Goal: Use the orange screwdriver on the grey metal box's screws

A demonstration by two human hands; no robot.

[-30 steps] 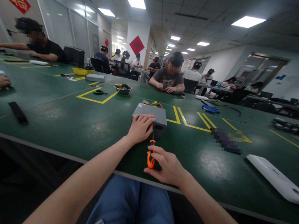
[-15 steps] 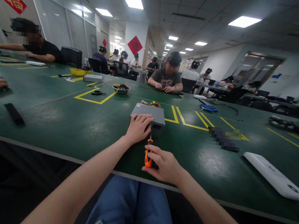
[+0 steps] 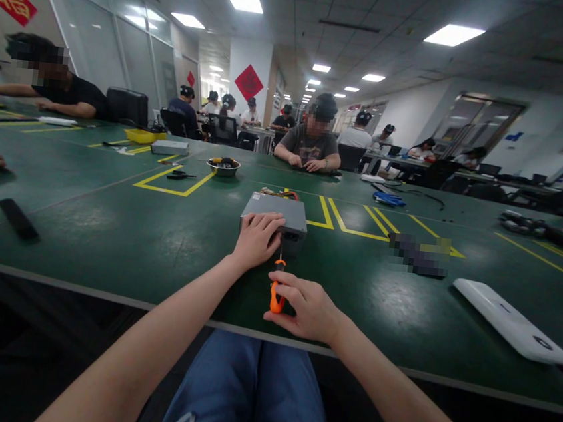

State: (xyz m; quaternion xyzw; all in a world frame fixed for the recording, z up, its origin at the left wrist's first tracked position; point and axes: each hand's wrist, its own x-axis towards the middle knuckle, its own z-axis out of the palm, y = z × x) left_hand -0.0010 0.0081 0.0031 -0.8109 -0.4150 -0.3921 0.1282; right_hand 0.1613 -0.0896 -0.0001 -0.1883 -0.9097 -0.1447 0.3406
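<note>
Screwdriver [image 3: 275, 292] still against grey box [image 3: 282, 208]

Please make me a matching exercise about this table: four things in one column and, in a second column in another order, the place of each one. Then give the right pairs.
Things
1. grey metal box
2. orange screwdriver
3. white flat device
4. metal bowl

Places
A. lying flat at the right side of the green table
B. held in the right hand, shaft pointing at the box
C. under the left hand
D. farther away than the box, beside the yellow tape outline

Pairs: 1-C, 2-B, 3-A, 4-D
</note>
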